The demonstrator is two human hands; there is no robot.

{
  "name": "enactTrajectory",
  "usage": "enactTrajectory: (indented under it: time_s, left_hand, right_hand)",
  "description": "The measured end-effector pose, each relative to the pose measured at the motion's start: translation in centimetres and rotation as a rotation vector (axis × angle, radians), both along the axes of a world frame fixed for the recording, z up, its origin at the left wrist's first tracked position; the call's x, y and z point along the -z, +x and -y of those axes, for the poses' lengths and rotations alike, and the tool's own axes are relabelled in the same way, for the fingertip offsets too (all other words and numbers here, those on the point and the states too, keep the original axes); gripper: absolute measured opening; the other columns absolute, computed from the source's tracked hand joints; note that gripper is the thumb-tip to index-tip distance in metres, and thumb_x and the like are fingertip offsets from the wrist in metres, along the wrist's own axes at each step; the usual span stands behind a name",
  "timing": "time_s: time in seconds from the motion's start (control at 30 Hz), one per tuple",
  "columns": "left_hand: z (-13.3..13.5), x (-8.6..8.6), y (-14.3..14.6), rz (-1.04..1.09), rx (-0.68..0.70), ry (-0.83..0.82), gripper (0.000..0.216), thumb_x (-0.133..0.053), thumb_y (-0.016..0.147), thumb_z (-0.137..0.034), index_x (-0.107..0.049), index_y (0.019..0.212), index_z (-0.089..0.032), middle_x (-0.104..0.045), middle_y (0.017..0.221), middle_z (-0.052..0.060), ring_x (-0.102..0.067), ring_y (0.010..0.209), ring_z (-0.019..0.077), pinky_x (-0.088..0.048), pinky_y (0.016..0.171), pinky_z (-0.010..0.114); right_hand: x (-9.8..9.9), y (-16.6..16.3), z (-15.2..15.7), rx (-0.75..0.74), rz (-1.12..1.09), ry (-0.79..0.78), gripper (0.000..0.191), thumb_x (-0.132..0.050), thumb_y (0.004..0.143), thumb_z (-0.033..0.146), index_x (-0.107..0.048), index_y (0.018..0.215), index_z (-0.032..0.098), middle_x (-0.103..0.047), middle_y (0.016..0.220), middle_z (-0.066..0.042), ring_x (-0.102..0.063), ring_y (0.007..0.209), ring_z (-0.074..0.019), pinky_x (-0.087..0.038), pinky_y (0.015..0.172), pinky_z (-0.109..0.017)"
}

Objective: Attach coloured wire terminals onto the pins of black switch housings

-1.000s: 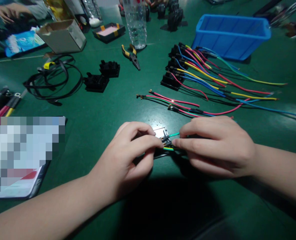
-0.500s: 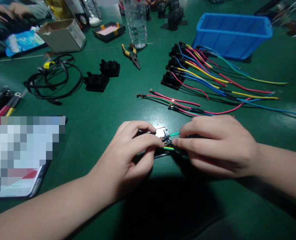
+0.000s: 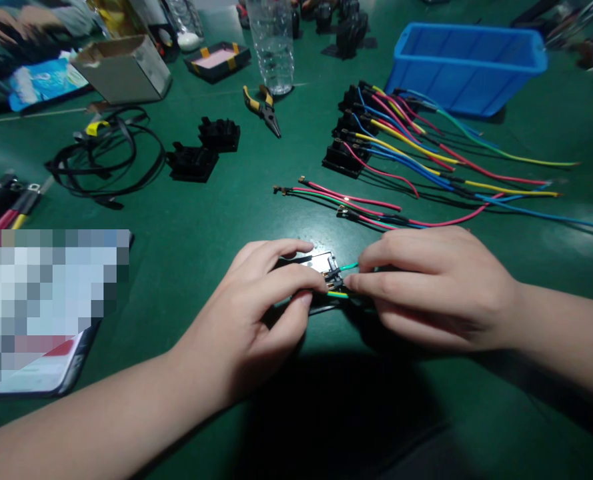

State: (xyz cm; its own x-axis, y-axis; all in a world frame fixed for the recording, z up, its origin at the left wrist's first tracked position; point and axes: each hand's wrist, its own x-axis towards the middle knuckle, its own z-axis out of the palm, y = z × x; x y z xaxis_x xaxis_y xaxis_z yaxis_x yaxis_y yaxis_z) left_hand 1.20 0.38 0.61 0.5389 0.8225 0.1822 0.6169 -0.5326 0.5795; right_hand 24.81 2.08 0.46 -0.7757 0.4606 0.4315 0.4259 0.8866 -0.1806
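My left hand (image 3: 256,313) is closed around a small black switch (image 3: 326,273) with metal terminals, low on the green table. My right hand (image 3: 436,287) pinches a green-yellow wire (image 3: 343,294) at the switch's terminals; a green wire (image 3: 349,267) also runs from the switch under its fingers. Both hands meet at the switch, and most of its body is hidden by my fingers. Loose red and green wires (image 3: 346,200) lie just beyond the hands.
Wired black switches with coloured leads (image 3: 391,133) fan out at the right, before a blue bin (image 3: 466,60). Pliers (image 3: 263,110), a clear bottle (image 3: 272,47), two bare black switches (image 3: 201,150), a black cable coil (image 3: 101,157) and a cardboard box (image 3: 126,67) lie beyond. Another person's hands are at the far left.
Hardly anything differs. Both hands stay pinched together at the switch, with only a slight shift of the fingers.
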Motion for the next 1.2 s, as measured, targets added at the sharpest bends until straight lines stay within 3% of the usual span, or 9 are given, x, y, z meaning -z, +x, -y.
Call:
enactTrajectory:
  time_s: [0.63,1.2]
  left_hand:
    - [-0.06,0.28,-0.05,0.034,0.021,0.085,0.021,-0.051,0.087,-0.009,-0.065,0.096,-0.022,-0.055,0.111,0.002,-0.053,0.107,0.0137,-0.042,0.096,0.027]
    - [-0.25,0.17,-0.18,0.027,0.008,0.057,0.019,-0.051,0.087,-0.01,-0.063,0.1,-0.017,-0.061,0.105,0.003,-0.054,0.103,0.0132,-0.04,0.094,0.025]
  right_hand:
    - [0.56,0.0,0.0,0.013,0.039,0.101,0.021,-0.042,0.095,0.021,-0.063,0.091,0.017,-0.063,0.085,-0.006,-0.05,0.07,-0.015,-0.036,0.061,-0.029]
    - [0.59,-0.09,-0.1,-0.018,-0.018,0.105,0.014,-0.05,0.09,0.019,-0.06,0.1,0.019,-0.065,0.091,-0.01,-0.056,0.085,-0.023,-0.048,0.072,-0.041]
